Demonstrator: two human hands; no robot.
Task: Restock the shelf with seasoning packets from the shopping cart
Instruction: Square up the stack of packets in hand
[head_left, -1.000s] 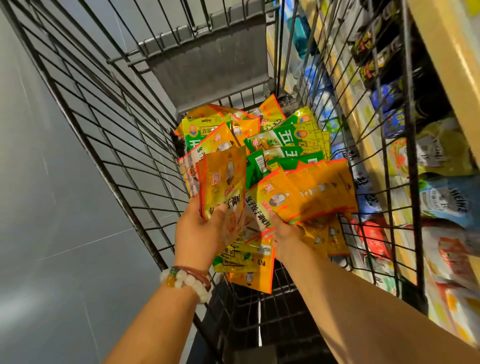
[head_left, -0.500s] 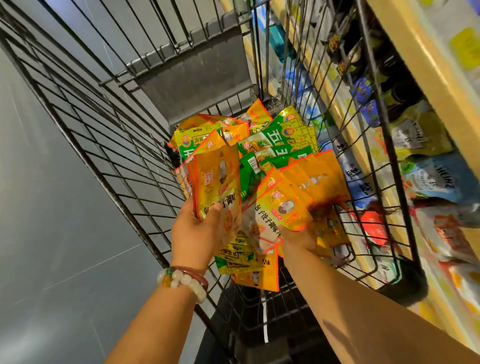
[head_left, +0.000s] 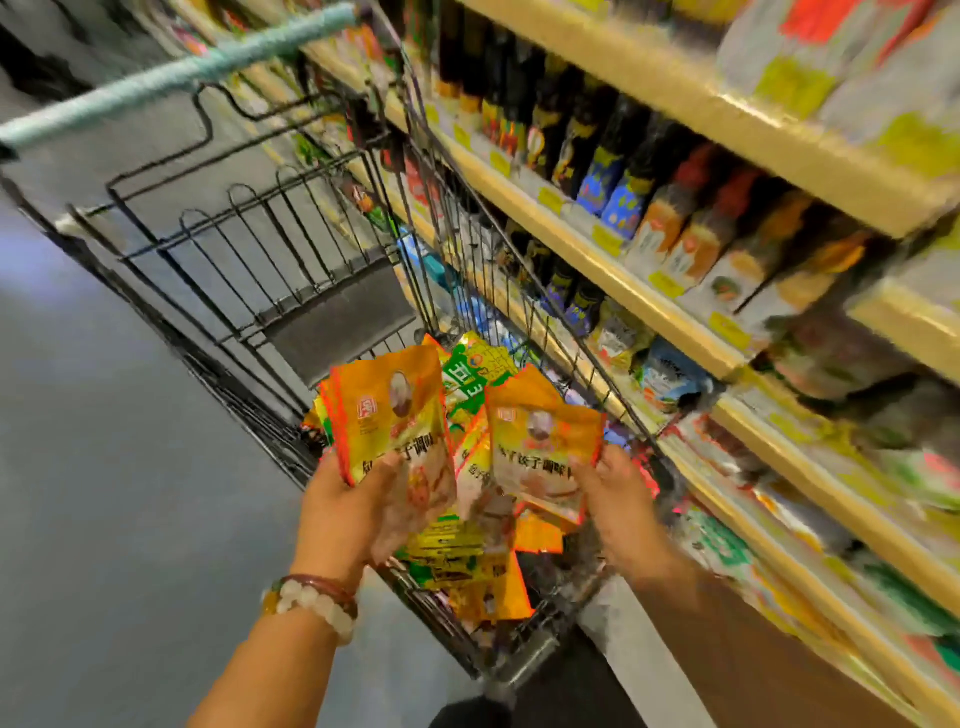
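- Orange-yellow seasoning packets: one stack (head_left: 387, 415) in the left hand (head_left: 348, 512), frame centre, fingers curled round its lower edge, thumb on the front face.
- Second bunch of packets (head_left: 540, 447) of the same kind in the right hand (head_left: 615, 499), just right of the first; thumb and fingers grip its lower right edge.
- Both bunches are upright, printed faces to the camera, held above the cart's basket and close beside each other; whether they touch, cannot tell.
- Black wire shopping cart (head_left: 249, 244) fills upper left to centre; teal handle bar (head_left: 176, 78) runs across the upper left.
- Loose pile of packets (head_left: 467, 566) lies in the basket beneath the hands, orange and yellow; green-and-yellow ones (head_left: 472, 371) show behind the held stacks.
- Shelf (head_left: 613, 265) along the right side of the frame, cream edges with yellow price tags; dark bottles (head_left: 613, 171) on the upper tier, pouches and bags on the lower tiers, heavily blurred.
- Beaded bracelets (head_left: 311, 603) on the left wrist, lower centre.
- Grey floor (head_left: 104, 493) at left.
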